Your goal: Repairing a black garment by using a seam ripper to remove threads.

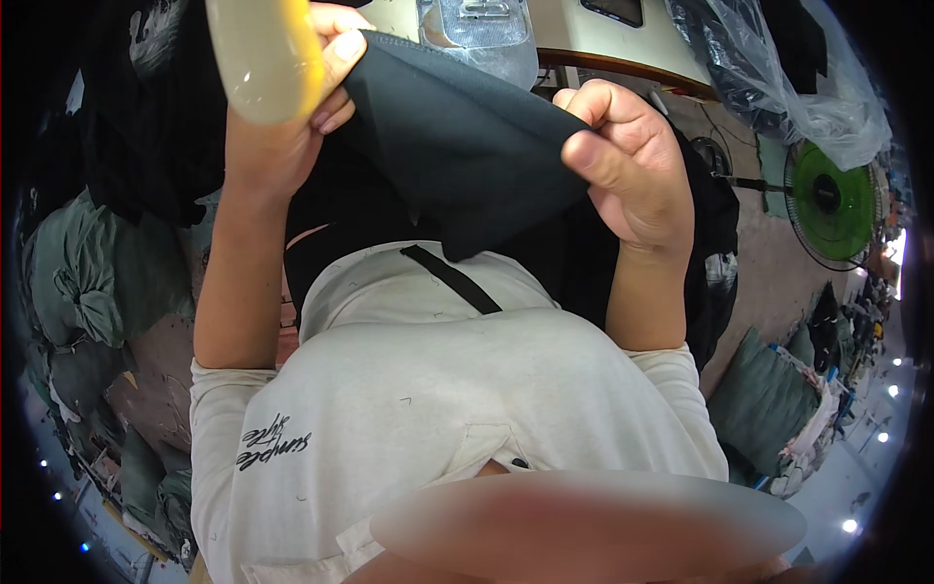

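Note:
A dark grey piece of fabric [467, 146] hangs stretched between my two hands, above my lap. My left hand [336, 73] pinches its upper left corner, thumb on top. At the other end, my right hand [628, 146] grips the right corner between thumb and curled fingers. A stitched line runs along the fabric's upper edge near my left hand. Very near the camera, a blurred, pale yellowish rounded object [261, 63] covers part of my left hand. Just beyond the fabric is a shiny metal plate [482, 44] set in the worktable. A narrow black strip [450, 279] lies against my shirt.
A dark phone [615, 10] rests on the worktable [642, 54]. Clear plastic wrapping [808, 88] hangs at the far right, above a green fan [832, 200]. Tied green cloth bundles [112, 268] sit on the left, and another bundle [764, 389] stands on the right.

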Available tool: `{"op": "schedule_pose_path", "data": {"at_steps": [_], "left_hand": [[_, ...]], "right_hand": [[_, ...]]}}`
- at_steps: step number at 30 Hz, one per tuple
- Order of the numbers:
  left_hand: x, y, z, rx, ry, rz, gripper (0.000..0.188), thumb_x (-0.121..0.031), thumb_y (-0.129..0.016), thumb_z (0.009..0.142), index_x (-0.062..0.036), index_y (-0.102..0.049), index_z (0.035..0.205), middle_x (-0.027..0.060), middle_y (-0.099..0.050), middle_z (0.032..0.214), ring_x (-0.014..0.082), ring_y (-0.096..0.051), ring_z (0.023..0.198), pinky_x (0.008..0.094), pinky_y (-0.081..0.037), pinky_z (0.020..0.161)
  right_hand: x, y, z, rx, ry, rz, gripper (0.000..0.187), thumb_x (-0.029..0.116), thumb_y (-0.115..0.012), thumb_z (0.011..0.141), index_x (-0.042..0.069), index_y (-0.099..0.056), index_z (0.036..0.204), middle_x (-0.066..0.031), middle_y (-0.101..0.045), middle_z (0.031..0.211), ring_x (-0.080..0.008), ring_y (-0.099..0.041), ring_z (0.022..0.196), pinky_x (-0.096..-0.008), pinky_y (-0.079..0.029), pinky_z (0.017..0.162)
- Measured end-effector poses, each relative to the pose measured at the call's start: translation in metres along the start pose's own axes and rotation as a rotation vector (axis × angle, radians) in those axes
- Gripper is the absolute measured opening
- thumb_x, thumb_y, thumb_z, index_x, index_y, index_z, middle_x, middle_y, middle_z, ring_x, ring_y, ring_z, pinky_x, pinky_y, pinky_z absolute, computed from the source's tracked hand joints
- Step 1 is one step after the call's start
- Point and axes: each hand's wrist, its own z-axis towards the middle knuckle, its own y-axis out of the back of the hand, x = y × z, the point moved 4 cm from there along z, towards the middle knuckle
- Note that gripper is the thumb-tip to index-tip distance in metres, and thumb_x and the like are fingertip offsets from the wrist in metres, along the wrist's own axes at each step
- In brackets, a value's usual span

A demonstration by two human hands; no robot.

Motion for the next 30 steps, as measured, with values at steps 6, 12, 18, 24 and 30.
{"op": "schedule_pose_path", "data": {"at_steps": [6, 12, 18, 24, 30], "left_hand": [[-0.014, -0.007, -0.002, 0.185, 0.171, 0.274, 0.007, -0.005, -0.075, 0.089, -0.002, -0.069, 0.09, -0.0023, -0.062, 0.079, 0.0046, -0.051, 0.068, 0.0206, -0.04, 0.06], [-0.02, -0.009, 0.005, 0.192, -0.115, 0.505, 0.007, -0.003, -0.077, 0.089, 0.0015, -0.073, 0.092, 0.0016, -0.069, 0.085, 0.008, -0.061, 0.08, 0.022, -0.047, 0.078], [-0.014, 0.002, 0.032, -0.063, -0.132, 0.678, 0.011, -0.007, -0.076, 0.091, -0.0013, -0.075, 0.1, 0.0007, -0.072, 0.089, 0.0064, -0.063, 0.08, 0.0216, -0.049, 0.074], [-0.015, 0.001, 0.061, 0.031, 0.09, 0.642, 0.014, -0.014, -0.078, 0.091, -0.0038, -0.076, 0.101, -0.0006, -0.07, 0.08, 0.0046, -0.06, 0.069, 0.0203, -0.044, 0.062], [0.001, -0.007, 0.094, 0.301, -0.245, 0.401, 0.027, -0.004, -0.068, 0.095, 0.0039, -0.065, 0.12, 0.0134, -0.068, 0.108, 0.0209, -0.067, 0.093, 0.0333, -0.058, 0.084]], "right_hand": [[0.02, 0.0, 0.0, -0.083, 0.1, -0.257, 0.008, 0.001, -0.072, 0.091, 0.002, -0.066, 0.096, -0.0002, -0.063, 0.085, -0.0049, -0.057, 0.077, -0.0181, -0.047, 0.07], [0.033, -0.01, 0.005, -0.173, 0.275, -0.45, 0.019, -0.007, -0.07, 0.09, -0.002, -0.065, 0.107, 0.0053, -0.049, 0.078, -0.0019, -0.044, 0.069, -0.016, -0.038, 0.064], [0.012, -0.013, 0.022, -0.243, 0.222, -0.429, 0.023, -0.006, -0.069, 0.09, -0.002, -0.065, 0.112, 0.0073, -0.044, 0.069, 0.0003, -0.039, 0.062, -0.0163, -0.034, 0.059], [0.002, -0.019, 0.02, -0.228, 0.253, -0.413, 0.021, -0.007, -0.062, 0.096, -0.001, -0.074, 0.112, 0.008, -0.05, 0.064, 0.002, -0.043, 0.056, -0.0169, -0.033, 0.051], [0.002, -0.026, 0.006, -0.296, 0.191, -0.415, 0.023, -0.006, -0.063, 0.097, -0.003, -0.071, 0.118, 0.0084, -0.051, 0.067, 0.0023, -0.043, 0.059, -0.0165, -0.035, 0.053]]}}
